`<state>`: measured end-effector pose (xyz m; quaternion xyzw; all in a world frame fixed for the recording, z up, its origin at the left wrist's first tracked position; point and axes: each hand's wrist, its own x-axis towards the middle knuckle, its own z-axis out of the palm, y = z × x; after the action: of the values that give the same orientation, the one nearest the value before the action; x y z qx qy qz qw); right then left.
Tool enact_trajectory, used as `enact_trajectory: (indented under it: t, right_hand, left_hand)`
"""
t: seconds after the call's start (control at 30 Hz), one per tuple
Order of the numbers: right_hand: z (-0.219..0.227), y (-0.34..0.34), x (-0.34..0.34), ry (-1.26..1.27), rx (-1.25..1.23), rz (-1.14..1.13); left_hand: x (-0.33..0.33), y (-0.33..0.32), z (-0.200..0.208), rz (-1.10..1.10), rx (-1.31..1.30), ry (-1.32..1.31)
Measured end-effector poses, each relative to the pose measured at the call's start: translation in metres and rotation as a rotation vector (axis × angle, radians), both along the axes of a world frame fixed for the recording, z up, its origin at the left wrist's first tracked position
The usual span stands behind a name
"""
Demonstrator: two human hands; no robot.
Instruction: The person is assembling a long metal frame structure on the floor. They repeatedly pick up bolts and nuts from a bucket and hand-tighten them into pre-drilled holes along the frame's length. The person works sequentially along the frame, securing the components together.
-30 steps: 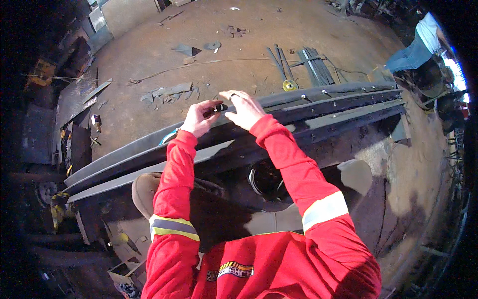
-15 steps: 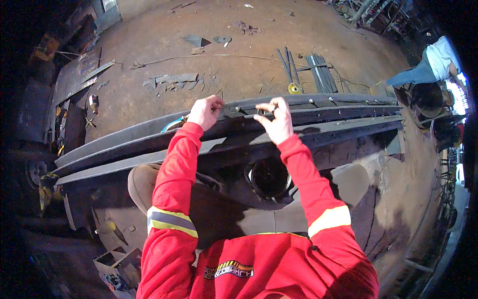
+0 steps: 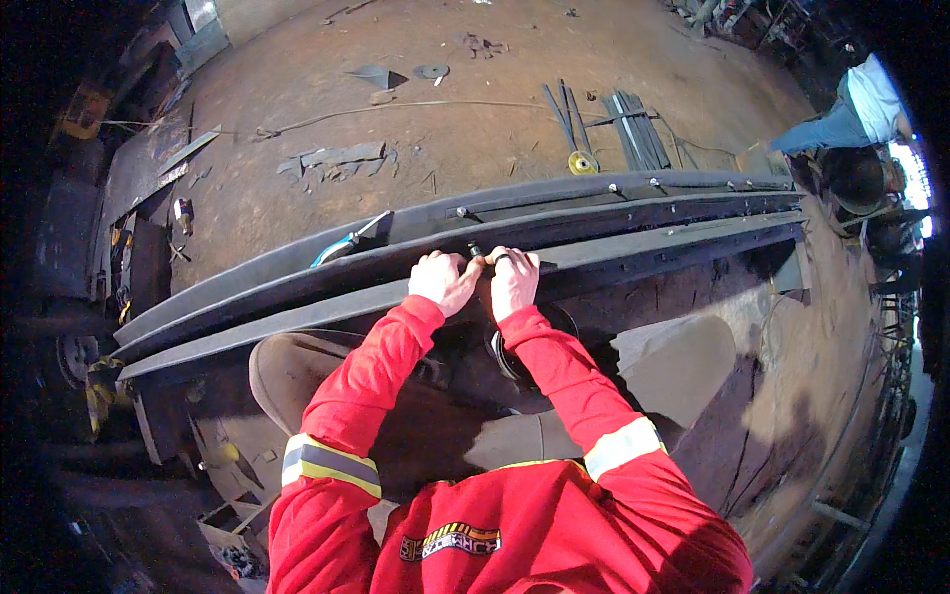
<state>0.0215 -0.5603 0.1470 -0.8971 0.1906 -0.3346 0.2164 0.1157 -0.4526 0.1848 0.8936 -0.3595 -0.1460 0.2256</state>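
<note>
By dark beams [image 3: 633,241] over brown floor [image 3: 297,59] — 2 hands [image 3: 442,281] [image 3: 513,281] pinch 1 fitting [image 3: 474,250].

A small dark cylindrical piece [image 3: 474,250], possibly a bolt, shows between the hands [image 3: 513,282], against long dark metal beams [image 3: 614,247].

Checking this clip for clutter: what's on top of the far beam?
A blue tool and several small pieces, likely bolts, show on the far beam; the surface beneath them is covered.
</note>
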Motion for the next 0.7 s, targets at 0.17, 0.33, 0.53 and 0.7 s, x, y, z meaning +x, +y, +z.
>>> enact_trajectory:
  t: [0.17,0.33,0.53,0.7]
  right_hand:
    - [-0.013,-0.003,0.003,-0.004,0.010,-0.009]
    - [-0.018,-0.003,0.005,-0.062,0.026,0.036]
    - [-0.019,-0.002,0.006,0.019,0.063,-0.006]
    - [0.016,0.006,0.002,0.148,0.079,-0.081]
  left_hand:
    - [0.005,-0.009,0.000,0.033,0.052,0.134]
    - [0.005,-0.009,0.000,0.068,0.018,0.235]
    - [0.009,-0.013,-0.014,0.152,-0.050,0.310]
    - [0.000,-0.011,-0.009,0.356,-0.161,0.327]
